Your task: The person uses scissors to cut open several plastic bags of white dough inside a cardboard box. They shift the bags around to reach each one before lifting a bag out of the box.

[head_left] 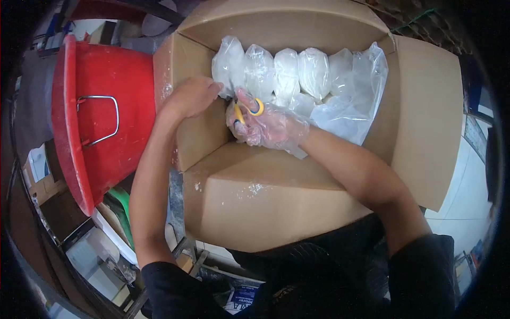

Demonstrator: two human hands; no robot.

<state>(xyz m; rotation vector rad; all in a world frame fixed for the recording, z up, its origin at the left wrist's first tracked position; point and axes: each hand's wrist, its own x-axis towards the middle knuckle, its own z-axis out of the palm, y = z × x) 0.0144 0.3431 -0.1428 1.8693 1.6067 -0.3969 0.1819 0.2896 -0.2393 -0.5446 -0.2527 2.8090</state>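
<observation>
My right hand (260,123), in a clear plastic glove, is closed around a pair of scissors (258,108) with yellow handles. The short dark blades point up at the lower end of the leftmost plastic bag (229,64), a clear bag filled with something white. My bare left hand (196,97) reaches over the box's left wall, its fingers pinched together at that same bag's lower edge. Several similar filled bags (313,72) lie side by side inside the cardboard box (228,204). A loose clear plastic sheet (348,114) covers the right end of the row.
A large red tub (114,80) with a metal handle stands against the box's left side. The box flaps are folded outward, one (427,122) spreading to the right. White powder is scattered on the near flap. Shelving with assorted items lies at far left.
</observation>
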